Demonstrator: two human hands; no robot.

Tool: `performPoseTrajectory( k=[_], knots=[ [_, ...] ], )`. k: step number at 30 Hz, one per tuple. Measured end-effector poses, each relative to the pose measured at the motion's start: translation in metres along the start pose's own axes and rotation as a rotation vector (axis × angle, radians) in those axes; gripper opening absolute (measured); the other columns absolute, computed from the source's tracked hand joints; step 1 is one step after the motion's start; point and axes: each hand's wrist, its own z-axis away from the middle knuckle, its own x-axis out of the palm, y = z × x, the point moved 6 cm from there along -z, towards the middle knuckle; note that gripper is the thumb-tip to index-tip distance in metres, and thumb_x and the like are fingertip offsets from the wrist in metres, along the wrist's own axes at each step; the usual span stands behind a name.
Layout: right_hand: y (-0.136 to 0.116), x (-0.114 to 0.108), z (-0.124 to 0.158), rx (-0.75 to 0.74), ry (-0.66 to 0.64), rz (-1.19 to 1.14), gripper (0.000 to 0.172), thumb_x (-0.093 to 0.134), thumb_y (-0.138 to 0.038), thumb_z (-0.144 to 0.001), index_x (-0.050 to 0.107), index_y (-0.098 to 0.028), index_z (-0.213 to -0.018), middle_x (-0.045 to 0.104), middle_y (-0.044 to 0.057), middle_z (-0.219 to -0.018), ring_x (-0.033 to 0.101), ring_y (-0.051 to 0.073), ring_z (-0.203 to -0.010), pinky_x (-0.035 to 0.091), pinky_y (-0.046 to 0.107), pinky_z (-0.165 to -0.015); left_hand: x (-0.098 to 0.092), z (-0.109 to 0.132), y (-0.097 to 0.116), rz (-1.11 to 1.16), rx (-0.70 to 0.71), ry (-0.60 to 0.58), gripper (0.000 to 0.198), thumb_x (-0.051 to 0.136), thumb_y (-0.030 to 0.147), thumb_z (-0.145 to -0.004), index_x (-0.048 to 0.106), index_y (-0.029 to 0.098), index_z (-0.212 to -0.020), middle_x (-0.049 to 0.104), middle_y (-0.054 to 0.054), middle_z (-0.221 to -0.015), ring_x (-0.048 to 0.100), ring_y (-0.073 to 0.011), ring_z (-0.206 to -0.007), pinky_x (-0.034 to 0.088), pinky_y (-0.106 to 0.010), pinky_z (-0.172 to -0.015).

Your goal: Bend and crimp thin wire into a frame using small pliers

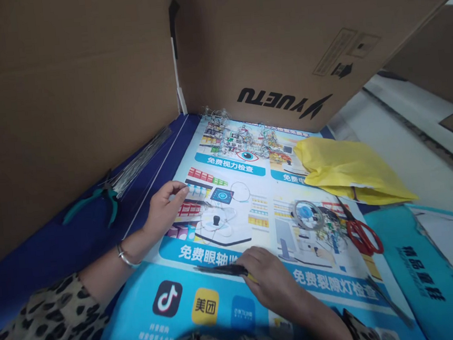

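My left hand point(167, 209) is over the printed poster sheet point(261, 209), thumb and forefinger pinched together; whatever is between them is too fine to make out. Lower and to the right, my right hand point(268, 276) is closed round slim dark needle-nose pliers point(221, 270) with a bit of yellow at the handle. Their tips point left, just over the sheet. Between and beyond the hands, a thin wire loop point(240, 192) and bent pieces of fine wire point(215, 225) lie on the print. To the right rests a coil of wire point(308, 214).
Cardboard walls point(216, 54) enclose the back and left. Teal-handled pliers point(107, 196) lie by a bundle of straight wires point(142, 161). Wire pieces with small beads point(243, 137) sit at the back. Red-handled scissors point(363, 236), a yellow bag point(349, 170) and a teal bag point(412, 259) are right.
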Motion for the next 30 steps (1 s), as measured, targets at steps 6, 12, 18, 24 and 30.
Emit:
performPoseTrajectory(
  k=[6, 12, 18, 24, 30],
  knots=[
    [0.013, -0.012, -0.002, 0.111, 0.021, -0.173, 0.02, 0.052, -0.023, -0.083, 0.061, -0.021, -0.101, 0.064, 0.006, -0.097, 0.057, 0.019, -0.091, 0.045, 0.031, -0.081, 0.001, 0.009, 0.028, -0.111, 0.179, -0.021, 0.014, 0.053, 0.029, -0.082, 0.06, 0.017, -0.082, 0.062, -0.001, -0.082, 0.058, -0.014, -0.08, 0.045, -0.027, -0.078],
    [0.027, -0.024, -0.004, 0.198, 0.077, -0.326, 0.02, 0.057, -0.025, -0.078, 0.063, -0.022, -0.097, 0.067, 0.003, -0.095, 0.06, 0.018, -0.087, 0.046, 0.029, -0.076, 0.026, 0.025, 0.051, -0.088, 0.268, -0.365, 0.015, 0.05, 0.025, -0.086, 0.062, 0.017, -0.084, 0.064, -0.003, -0.08, 0.059, -0.0134, -0.078, 0.046, -0.026, -0.073],
    [0.039, -0.029, -0.005, 0.29, 0.08, -0.465, 0.015, 0.057, -0.027, -0.076, 0.065, -0.02, -0.088, 0.068, 0.001, -0.088, 0.062, 0.017, -0.083, 0.045, 0.026, -0.072, 0.048, 0.05, 0.072, -0.287, 0.452, -0.751, 0.021, 0.045, 0.027, -0.089, 0.063, 0.02, -0.098, 0.066, -0.004, -0.091, 0.058, -0.0168, -0.088, 0.043, -0.031, -0.079],
    [0.033, -0.026, -0.004, 0.239, 0.054, -0.294, 0.017, 0.059, -0.026, -0.074, 0.064, -0.022, -0.09, 0.067, 0.001, -0.088, 0.06, 0.016, -0.08, 0.044, 0.027, -0.071, 0.054, 0.061, 0.069, -0.47, 0.486, -0.908, 0.022, 0.046, 0.029, -0.089, 0.064, 0.024, -0.1, 0.066, -0.002, -0.087, 0.057, -0.0168, -0.086, 0.04, -0.032, -0.08],
    [0.031, -0.022, -0.004, 0.195, 0.047, -0.218, 0.017, 0.057, -0.026, -0.076, 0.064, -0.022, -0.091, 0.067, 0.002, -0.089, 0.06, 0.017, -0.083, 0.044, 0.027, -0.073, 0.054, 0.059, 0.066, -0.48, 0.483, -0.89, 0.023, 0.045, 0.03, -0.09, 0.066, 0.022, -0.094, 0.066, -0.003, -0.085, 0.058, -0.0164, -0.085, 0.04, -0.031, -0.08]
  ],
)
